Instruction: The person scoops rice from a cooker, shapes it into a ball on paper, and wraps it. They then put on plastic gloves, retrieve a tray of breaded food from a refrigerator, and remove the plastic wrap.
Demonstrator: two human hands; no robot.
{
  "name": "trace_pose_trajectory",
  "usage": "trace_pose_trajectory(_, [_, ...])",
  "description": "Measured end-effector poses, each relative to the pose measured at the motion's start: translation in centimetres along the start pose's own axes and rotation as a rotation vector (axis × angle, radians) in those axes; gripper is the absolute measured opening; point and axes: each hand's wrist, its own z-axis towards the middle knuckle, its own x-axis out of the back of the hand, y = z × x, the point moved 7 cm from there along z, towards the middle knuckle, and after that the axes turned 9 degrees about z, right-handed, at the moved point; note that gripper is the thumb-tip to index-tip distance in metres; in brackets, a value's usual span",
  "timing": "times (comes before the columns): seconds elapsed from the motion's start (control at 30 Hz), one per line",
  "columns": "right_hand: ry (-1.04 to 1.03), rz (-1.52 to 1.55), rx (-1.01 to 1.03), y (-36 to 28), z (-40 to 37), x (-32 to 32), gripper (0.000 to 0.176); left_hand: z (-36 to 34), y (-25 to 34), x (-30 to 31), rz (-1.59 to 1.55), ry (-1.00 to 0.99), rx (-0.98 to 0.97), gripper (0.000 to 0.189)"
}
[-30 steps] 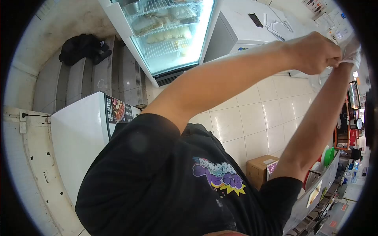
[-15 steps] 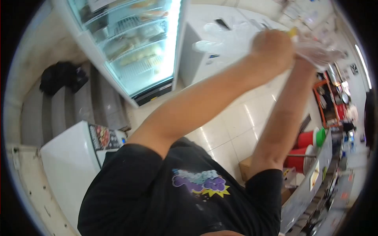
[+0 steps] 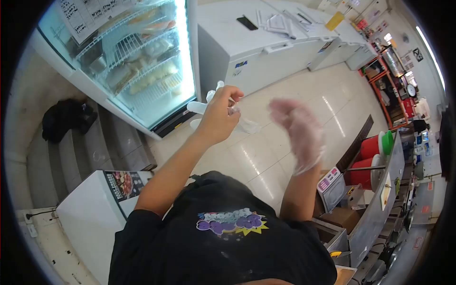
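My left hand [image 3: 221,116] is bare, with its fingers curled round a translucent white glove [image 3: 197,108]. The glove's fingers stick out to the left of the hand and another part hangs to the right. My right hand [image 3: 298,128] wears a thin clear glove that reaches the wrist. Its fingers are stretched out, pointing up and left, with nothing in them. A gap over the tiled floor lies between the two hands.
A lit glass-door fridge [image 3: 142,61] stands at the upper left. White chest freezers [image 3: 266,61] bear a phone [image 3: 247,23] and papers. Gray steps [image 3: 71,152] are at left, a white appliance [image 3: 88,204] below. Red buckets [image 3: 362,171] and a scale [image 3: 332,190] are at right.
Both hands have come down and moved apart. The glove now hangs from my left hand near the fridge, and my right hand shows fully gloved.
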Motion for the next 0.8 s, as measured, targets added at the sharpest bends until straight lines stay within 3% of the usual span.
trace_pose_trajectory(0.07, [-0.050,0.052,-0.227,5.3,-1.7,-1.9,0.037,-2.3,-2.1,-0.6,-0.322,-0.053,0.212,0.046])
trace_pose_trajectory(0.17, [0.035,0.017,-0.311,12.3,-2.8,-0.8,0.039,-4.6,-2.3,-1.5,-0.537,-0.069,0.299,0.052])
trace_pose_trajectory(0.23, [0.037,0.080,-0.311,12.8,-2.8,-1.4,0.034,-5.3,-2.9,-1.6,-0.505,-0.055,0.329,0.050])
trace_pose_trajectory(0.3, [0.098,0.222,-0.374,13.7,-2.7,-1.1,0.028,-5.6,-3.4,-1.2,-0.548,0.089,0.320,0.045])
trace_pose_trajectory(0.33, [0.093,0.227,-0.380,14.2,-2.7,-1.3,0.028,-5.7,-3.4,-1.2,-0.541,0.093,0.325,0.045])
trace_pose_trajectory(0.4, [0.342,0.151,-0.115,13.1,-2.4,0.3,0.022,-5.6,-3.0,-0.4,-0.242,0.141,0.308,0.032])
trace_pose_trajectory(0.5, [0.219,0.118,-0.157,13.0,-3.0,-0.8,0.024,-5.8,-4.6,-0.7,-0.292,0.172,0.436,0.023])
trace_pose_trajectory(0.53, [0.117,-0.040,-0.295,13.5,-3.2,-1.6,0.028,-6.0,-4.6,-0.7,-0.291,0.171,0.439,0.023])
trace_pose_trajectory(0.57, [0.121,-0.039,-0.297,14.7,-3.3,-1.1,0.028,-6.1,-4.4,-1.0,-0.285,0.134,0.420,0.021])
trace_pose_trajectory(0.63, [0.007,-0.050,-0.487,18.0,-3.0,-2.1,0.036,-6.2,-3.8,-1.7,-0.284,0.094,0.399,0.020])
trace_pose_trajectory(0.7, [0.108,0.051,-0.464,17.8,-2.4,-3.2,0.044,-6.5,-3.3,-2.3,-0.373,0.132,0.394,0.022])
trace_pose_trajectory(0.73, [0.194,0.200,-0.320,17.5,-1.7,-2.7,0.048,-6.7,-3.2,-2.3,-0.375,0.134,0.393,0.022])
trace_pose_trajectory(0.77, [0.279,0.346,-0.170,17.1,-1.3,-1.9,0.053,-6.7,-2.7,-1.9,-0.210,0.127,0.322,0.023])
trace_pose_trajectory(0.8, [0.283,0.342,-0.168,17.3,-1.1,-1.6,0.053,-6.6,-2.1,-1.8,-0.046,0.116,0.250,0.024])
